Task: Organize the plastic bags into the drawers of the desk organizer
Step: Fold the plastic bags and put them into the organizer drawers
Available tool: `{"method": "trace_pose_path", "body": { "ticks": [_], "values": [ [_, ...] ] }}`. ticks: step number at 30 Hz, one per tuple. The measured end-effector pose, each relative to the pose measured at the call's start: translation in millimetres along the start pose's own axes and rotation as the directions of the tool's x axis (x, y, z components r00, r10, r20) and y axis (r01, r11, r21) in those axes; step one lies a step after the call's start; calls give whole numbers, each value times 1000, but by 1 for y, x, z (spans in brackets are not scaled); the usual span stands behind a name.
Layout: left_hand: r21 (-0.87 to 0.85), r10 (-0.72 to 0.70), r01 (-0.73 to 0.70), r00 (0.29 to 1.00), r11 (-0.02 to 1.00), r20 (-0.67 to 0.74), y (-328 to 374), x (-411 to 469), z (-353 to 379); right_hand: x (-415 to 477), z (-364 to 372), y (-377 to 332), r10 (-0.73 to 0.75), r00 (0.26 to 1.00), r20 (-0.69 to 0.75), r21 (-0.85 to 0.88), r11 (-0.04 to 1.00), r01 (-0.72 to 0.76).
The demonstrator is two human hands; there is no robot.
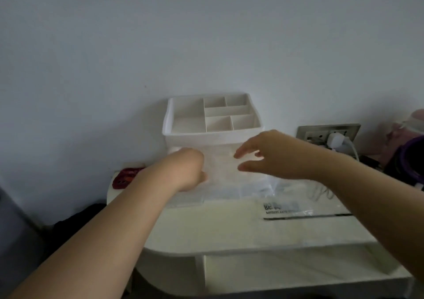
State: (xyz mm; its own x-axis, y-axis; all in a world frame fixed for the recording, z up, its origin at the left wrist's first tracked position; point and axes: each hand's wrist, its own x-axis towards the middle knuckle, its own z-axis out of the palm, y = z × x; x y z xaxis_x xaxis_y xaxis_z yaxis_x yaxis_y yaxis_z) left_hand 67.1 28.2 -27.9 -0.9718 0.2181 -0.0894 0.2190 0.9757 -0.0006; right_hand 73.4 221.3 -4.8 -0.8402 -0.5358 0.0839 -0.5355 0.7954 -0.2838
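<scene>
Plainly, the weak point was the hold itself. The left grip [190, 171] was curled, knuckles up, at the left edge of the clear bag [220, 163] and seemed to have the film bunched in its fingers. The right grip [277, 155] stood wide, fingers and thumb parted and nearly straight at the bag's right edge, and blur hid whether they touched it. Held from one side only, such slick, springy film could well slip free or puff back up instead of lying flat. The bag hung in front of the organizer [213, 138], just above what looked like a clear drawer [190, 201] pulled out at the base. A loose corner draped over the drawer's lip would likely jam when it was pushed home. A hard downward push might also tip the light drawer or slide the organizer on the table [218, 230]. A second bag [298, 209], printed with dark lettering, lay flat on the table under the right forearm, which might drag it toward the front edge. As for pose, both bare forearms reached in from the lower corners and met at the organizer's front. The left wrist was bent down with the palm facing the table. The right grip sat a little higher, palm turned toward the left. Off to the right were a socket [321, 133] with a plug [335, 140], and a red thing [125, 177] lay at the left.
</scene>
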Motion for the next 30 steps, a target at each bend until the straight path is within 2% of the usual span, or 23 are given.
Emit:
{"method": "trace_pose_path", "body": {
  "ticks": [2,3,5,7,10,13,16,18,25,30],
  "values": [
    [-126,41,-68,979,990,-202,8,-15,-1,-21,-9,6,-11,992,-129,160,987,32],
    [-212,55,-135,937,968,-344,14,-23,0,-31,-12,12,9,982,-190,220,975,33],
    [-334,86,-340,803,879,-590,35,-41,5,-54,-7,27,77,965,-250,287,958,-2],
    [-318,192,-507,721,801,-666,54,-51,10,-70,6,46,133,967,-218,303,951,-62],
    [-262,404,-658,678,706,-614,80,-54,32,-86,32,74,208,973,-101,278,945,-173],
    [-286,503,-659,731,696,-461,108,-43,72,-100,61,106,286,958,13,145,948,-284],
    [-307,479,-530,847,790,-231,126,-19,116,-112,85,133,329,940,88,52,941,-334],
    [-251,426,-450,893,857,-146,131,-2,138,-114,90,145,338,934,114,23,939,-342],
    [-82,381,-387,921,918,-80,141,36,170,-117,100,159,355,920,167,-6,933,-359],
    [-255,317,-327,945,910,-82,142,47,174,-105,108,159,297,937,183,-60,955,-291]
  ]
}}
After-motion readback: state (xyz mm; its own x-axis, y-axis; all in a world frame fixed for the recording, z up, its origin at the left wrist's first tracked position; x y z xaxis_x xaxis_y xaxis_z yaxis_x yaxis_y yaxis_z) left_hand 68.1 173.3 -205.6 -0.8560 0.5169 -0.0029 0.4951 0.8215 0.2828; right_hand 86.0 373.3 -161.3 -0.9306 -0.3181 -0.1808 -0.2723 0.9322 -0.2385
